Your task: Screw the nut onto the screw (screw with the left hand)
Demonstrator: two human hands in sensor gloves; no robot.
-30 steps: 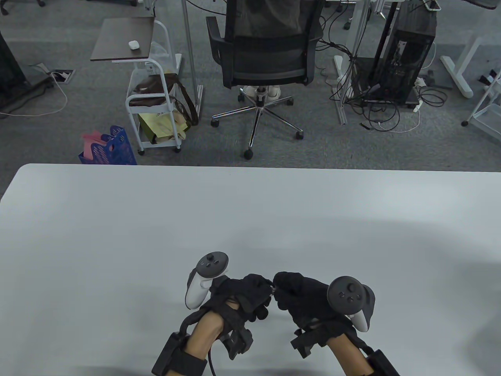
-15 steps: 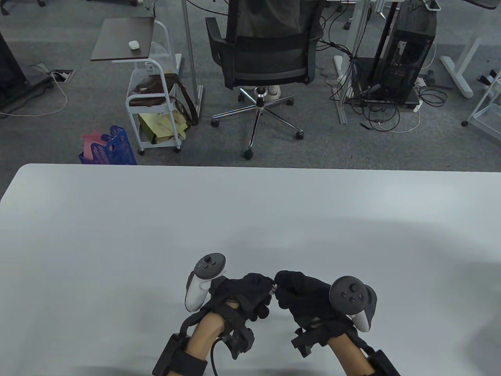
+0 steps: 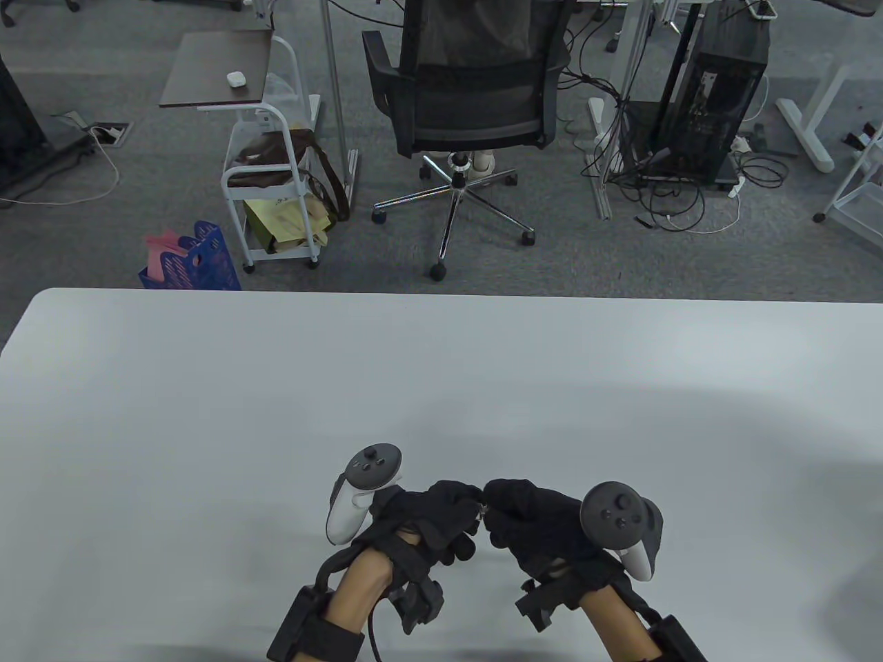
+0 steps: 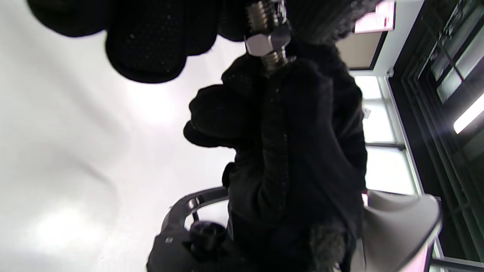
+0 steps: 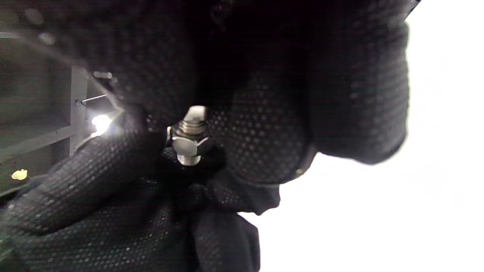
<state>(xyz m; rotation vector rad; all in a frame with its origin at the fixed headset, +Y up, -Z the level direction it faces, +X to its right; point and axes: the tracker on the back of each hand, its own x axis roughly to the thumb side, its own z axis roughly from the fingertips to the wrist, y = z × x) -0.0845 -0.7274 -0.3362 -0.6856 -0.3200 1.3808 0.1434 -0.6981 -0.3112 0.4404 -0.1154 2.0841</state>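
Sitting partway along the screw [image 4: 264, 15], the nut [image 4: 267, 40] is pinched by the left hand [image 3: 431, 514] for turning, while the right hand [image 3: 531, 524] pinches the screw's other end to steady it, just above the table [image 3: 207, 414].

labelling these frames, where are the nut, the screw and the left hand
nut [image 4: 267, 40], left wrist view, on its hex flat
screw [image 5: 192, 125], right wrist view, on the threads above the nut
left hand [image 3: 433, 514], table view, on the gloved knuckles
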